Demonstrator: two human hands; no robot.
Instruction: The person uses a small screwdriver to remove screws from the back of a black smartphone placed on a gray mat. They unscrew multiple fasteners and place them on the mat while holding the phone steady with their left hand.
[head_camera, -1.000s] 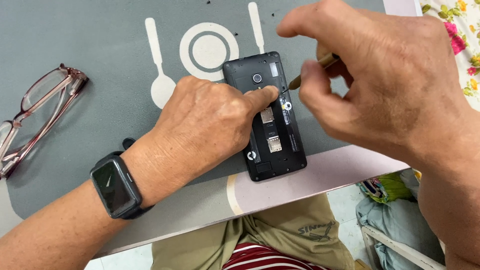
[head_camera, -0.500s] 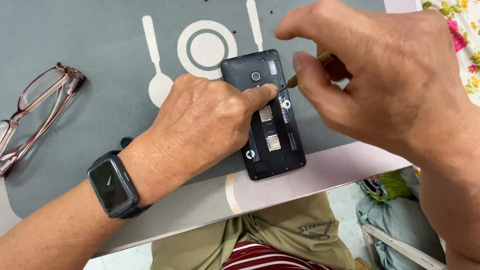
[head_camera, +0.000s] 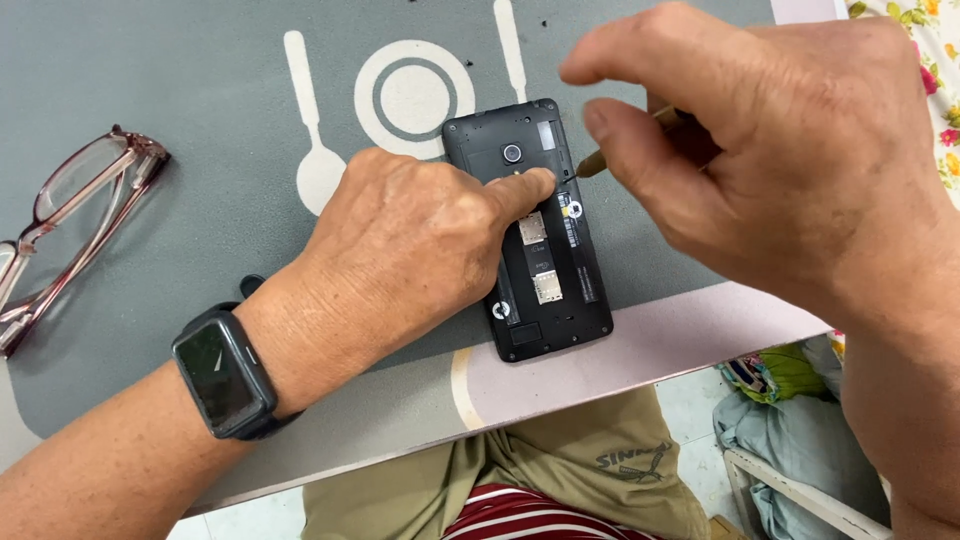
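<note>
Firmly, left hand pins phone; right hand's grip holds screwdriver.

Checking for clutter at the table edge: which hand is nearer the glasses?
Left. The left hand rests on the opened phone mid-mat, with the glasses apart at the mat's far left. The right hand, holding a thin tool, is beyond the phone.

- A pair of pink-framed glasses lies folded at the left edge of the worktop.
- A grey placemat covers most of the worktop, printed with a white spoon, a plate ring and a knife.
- A dark smartwatch sits on a wrist.
- Bundled cloth lies below the worktop's right edge.
- Flowered fabric shows at top right.
</note>
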